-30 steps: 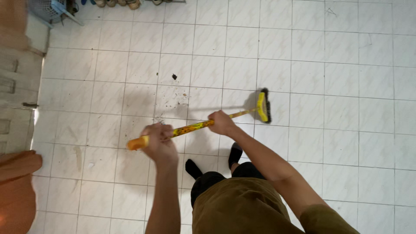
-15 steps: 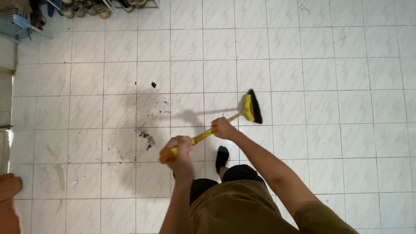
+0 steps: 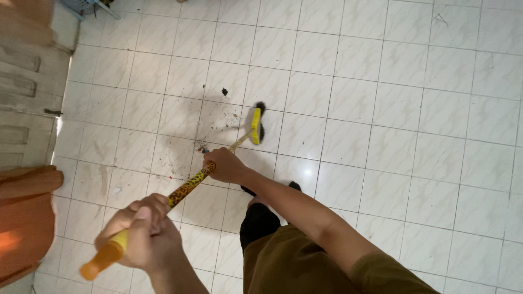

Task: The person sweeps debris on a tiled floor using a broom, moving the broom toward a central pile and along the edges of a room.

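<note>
I hold a broom with a yellow, dark-patterned handle (image 3: 188,187) and an orange end cap. My left hand (image 3: 139,231) grips the handle near that cap, low in the view. My right hand (image 3: 224,165) grips it farther down, closer to the head. The broom head (image 3: 257,125), yellow with black bristles, rests on the white tiled floor (image 3: 381,136) beside a patch of scattered dark dirt (image 3: 218,122). A single dark crumb (image 3: 224,91) lies just beyond the patch. My olive shorts and a black-socked foot (image 3: 294,186) show below.
A wooden door (image 3: 24,98) stands along the left edge. An orange object (image 3: 24,223) sits at the lower left. A pale blue basket (image 3: 87,5) peeks in at the top left corner.
The broom head has swept left, from the open tiles on the right onto the dirt patch. My left hand dropped lower and nearer the camera. The view shifted, bringing the door back in.
</note>
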